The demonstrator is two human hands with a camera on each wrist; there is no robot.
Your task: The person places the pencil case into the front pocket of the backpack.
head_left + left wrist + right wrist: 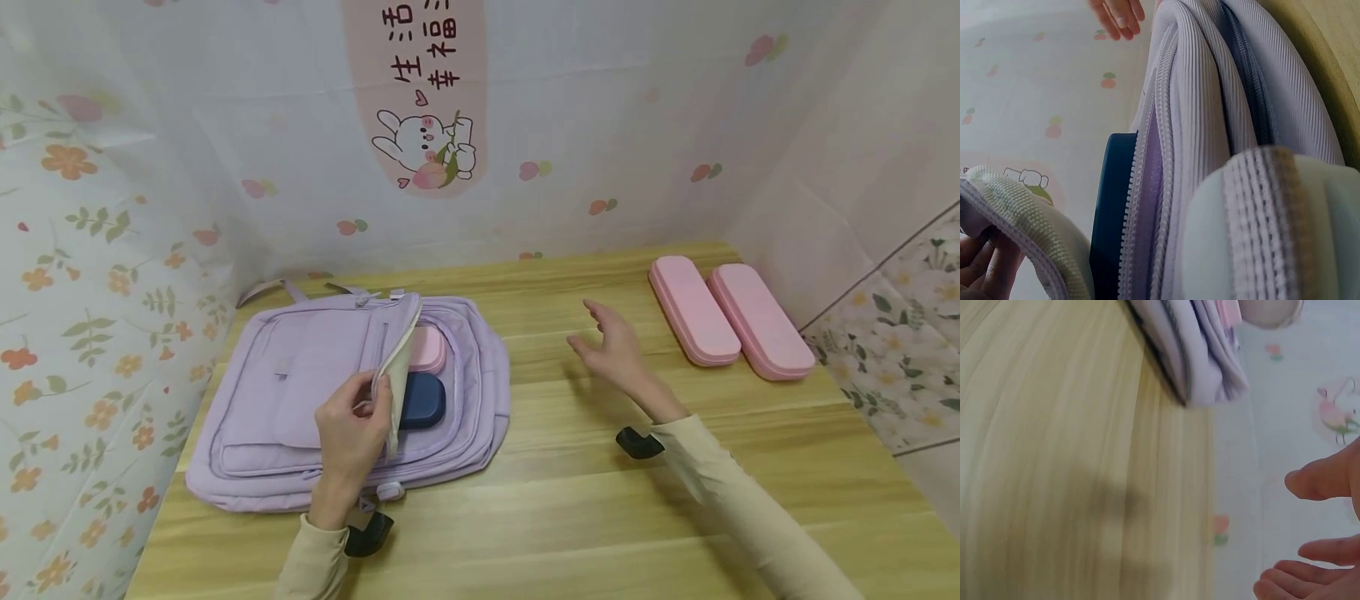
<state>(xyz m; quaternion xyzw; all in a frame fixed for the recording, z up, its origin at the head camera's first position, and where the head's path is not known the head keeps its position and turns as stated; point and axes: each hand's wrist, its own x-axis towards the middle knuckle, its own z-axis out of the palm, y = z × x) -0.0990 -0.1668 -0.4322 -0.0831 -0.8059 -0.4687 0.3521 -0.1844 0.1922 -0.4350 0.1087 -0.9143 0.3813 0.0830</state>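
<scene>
A lilac backpack (322, 375) lies flat on the table, its front pocket unzipped. My left hand (356, 429) pinches the edge of the pocket's flap (401, 383) and holds it raised. Inside the pocket are a pink case (428, 348) and a dark blue case (423, 401), both partly covered by the flap. In the left wrist view the blue case (1112, 212) shows beside the zipper teeth. Over the table, right of the backpack, my right hand (617, 348) hovers with fingers apart and nothing in it. Two pink cases (693, 310) (761, 321) lie side by side farther right.
The wooden table (555, 500) runs back to a printed cloth (585, 108) hanging behind it. More patterned cloth (82, 333) hangs at the left, and a flowered panel (907, 333) stands at the right. Backpack straps (273, 287) stick out at the back.
</scene>
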